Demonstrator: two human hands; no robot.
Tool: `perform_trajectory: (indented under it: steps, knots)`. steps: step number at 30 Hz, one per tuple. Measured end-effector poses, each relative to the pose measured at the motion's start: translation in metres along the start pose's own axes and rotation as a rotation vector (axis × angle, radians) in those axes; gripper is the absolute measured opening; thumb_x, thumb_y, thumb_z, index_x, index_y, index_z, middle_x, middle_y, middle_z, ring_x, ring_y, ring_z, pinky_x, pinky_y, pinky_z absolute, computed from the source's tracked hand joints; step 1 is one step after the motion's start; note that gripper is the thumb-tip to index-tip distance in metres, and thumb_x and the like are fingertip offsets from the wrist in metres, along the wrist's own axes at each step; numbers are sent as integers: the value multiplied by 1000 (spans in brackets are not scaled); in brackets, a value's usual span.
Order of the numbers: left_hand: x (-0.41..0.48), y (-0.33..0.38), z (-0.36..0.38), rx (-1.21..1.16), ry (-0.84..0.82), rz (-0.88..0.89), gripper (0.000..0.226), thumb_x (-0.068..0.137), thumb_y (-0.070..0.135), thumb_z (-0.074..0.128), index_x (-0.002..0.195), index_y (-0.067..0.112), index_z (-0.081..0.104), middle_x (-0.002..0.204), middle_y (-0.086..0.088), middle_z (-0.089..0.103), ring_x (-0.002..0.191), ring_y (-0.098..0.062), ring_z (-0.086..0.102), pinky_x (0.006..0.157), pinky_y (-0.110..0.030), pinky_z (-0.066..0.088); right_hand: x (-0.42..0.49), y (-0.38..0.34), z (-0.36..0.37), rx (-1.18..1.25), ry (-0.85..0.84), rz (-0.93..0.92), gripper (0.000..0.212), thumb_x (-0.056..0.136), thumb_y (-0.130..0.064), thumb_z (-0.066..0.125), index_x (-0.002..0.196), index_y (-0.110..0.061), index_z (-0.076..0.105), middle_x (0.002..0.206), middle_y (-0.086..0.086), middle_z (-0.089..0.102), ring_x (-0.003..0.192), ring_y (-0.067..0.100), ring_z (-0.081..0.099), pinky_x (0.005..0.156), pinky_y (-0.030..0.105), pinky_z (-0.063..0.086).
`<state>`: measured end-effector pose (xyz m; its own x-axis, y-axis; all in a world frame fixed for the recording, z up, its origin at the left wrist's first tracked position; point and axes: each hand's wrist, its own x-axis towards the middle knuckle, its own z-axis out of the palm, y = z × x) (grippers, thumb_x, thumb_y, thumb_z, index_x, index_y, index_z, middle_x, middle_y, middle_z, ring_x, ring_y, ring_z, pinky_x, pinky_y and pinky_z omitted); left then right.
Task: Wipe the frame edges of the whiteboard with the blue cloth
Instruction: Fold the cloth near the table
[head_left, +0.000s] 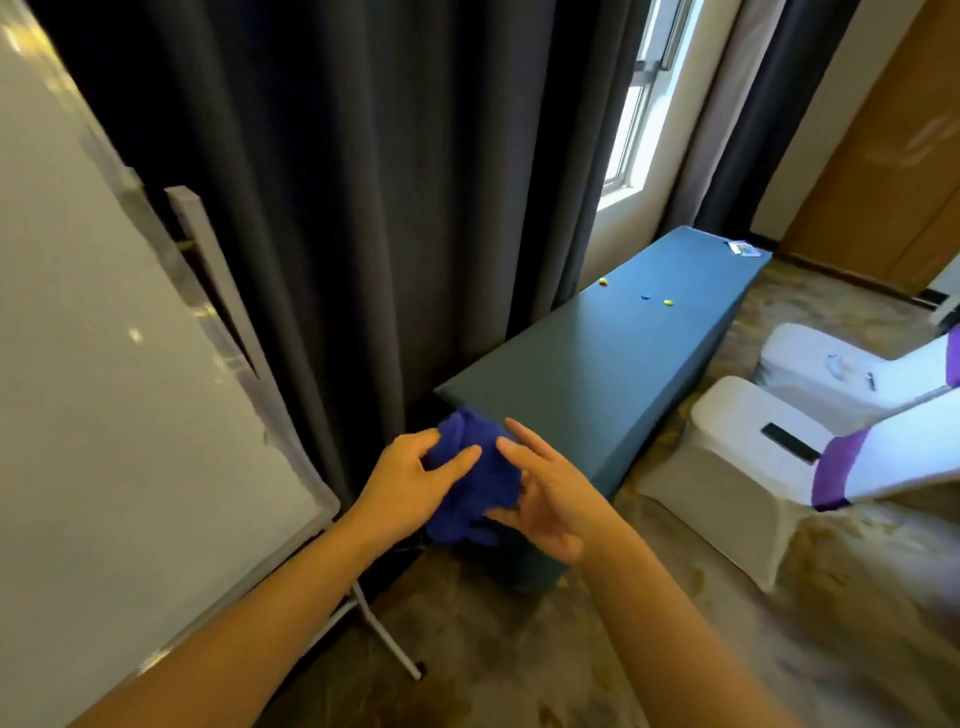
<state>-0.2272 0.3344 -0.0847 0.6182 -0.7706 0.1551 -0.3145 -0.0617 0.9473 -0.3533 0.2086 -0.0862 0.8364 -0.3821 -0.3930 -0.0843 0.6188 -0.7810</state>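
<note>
The blue cloth is bunched up between my two hands, in front of the near end of a long table. My left hand grips the cloth from the left with thumb and fingers wrapped on it. My right hand touches the cloth from the right with its fingers spread and mostly straight. The whiteboard fills the left of the view, tilted, with its silver frame edge running down to a corner just left of my left forearm.
A long table with a teal cover runs away to the right, with small coloured pieces on it. Dark curtains hang behind. White-covered chairs stand at the right. The whiteboard stand's leg rests on the patterned carpet.
</note>
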Motion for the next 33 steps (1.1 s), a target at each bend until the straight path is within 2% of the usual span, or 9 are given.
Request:
perform_trajectory:
  steps: [3, 6, 10, 12, 17, 22, 26, 29, 33]
  knots:
    - [29, -14, 5, 257, 78, 281, 23, 81, 25, 76, 80, 2, 73, 108, -8, 58, 94, -20, 59, 85, -34, 50, 21, -25, -23, -82, -36, -205, 53, 76, -11, 79, 126, -25, 65, 119, 16, 70, 106, 32, 69, 78, 38, 60]
    - [75, -33, 14, 214, 1, 339, 20, 80, 18, 72, 90, 2, 76, 144, -8, 48, 124, -19, 50, 101, -28, 43, 53, -52, -53, -298, 35, -314, 44, 75, -8, 82, 116, -22, 71, 111, 12, 74, 102, 28, 70, 78, 35, 58]
    - [114, -54, 47, -166, 4, 30, 15, 80, -3, 74, 93, 4, 74, 102, -14, 74, 96, -27, 70, 88, -54, 55, 91, -82, -80, -723, 178, -405, 25, 71, -23, 87, 89, -36, 75, 87, -9, 74, 83, 6, 69, 76, 26, 56]
    - [130, -65, 66, -340, -32, -146, 23, 77, 2, 78, 92, 19, 76, 96, -6, 77, 93, -23, 72, 82, -47, 59, 114, -95, -97, -727, 256, -384, 18, 70, -27, 88, 77, -36, 74, 86, -9, 67, 80, -1, 64, 72, 16, 51]
    - [145, -85, 124, -685, -86, -516, 40, 68, 15, 82, 101, 36, 73, 110, -3, 75, 101, -22, 71, 72, -32, 59, 154, -96, -143, -233, 58, 121, 23, 82, -26, 80, 101, -23, 67, 110, 11, 72, 102, 28, 70, 74, 39, 58]
    - [160, -120, 181, -938, -8, -852, 49, 81, -6, 60, 115, 30, 65, 110, -9, 74, 91, -28, 73, 60, -39, 58, 196, -102, -213, -415, 7, 404, 55, 83, -1, 75, 131, -16, 53, 118, 17, 70, 107, 38, 68, 86, 53, 57]
    - [181, -140, 237, -1059, 155, -910, 63, 76, -19, 46, 122, 21, 62, 110, -11, 74, 95, -32, 70, 68, -44, 59, 234, -100, -261, -452, 72, 447, 43, 84, 6, 70, 124, -7, 59, 116, 25, 68, 106, 42, 67, 89, 58, 54]
    - [210, -157, 283, -1067, 477, -905, 67, 72, -26, 47, 126, 11, 59, 108, -15, 73, 93, -35, 71, 75, -49, 59, 269, -104, -301, -464, 97, 454, 42, 84, 6, 69, 121, -13, 62, 112, 21, 71, 97, 38, 71, 82, 56, 58]
    - [233, -167, 326, -1001, 833, -1029, 71, 79, -21, 53, 129, 30, 52, 118, -15, 66, 100, -33, 64, 78, -52, 55, 304, -119, -346, -627, -12, 515, 55, 89, 9, 60, 136, -17, 53, 127, 15, 65, 111, 35, 65, 95, 57, 52]
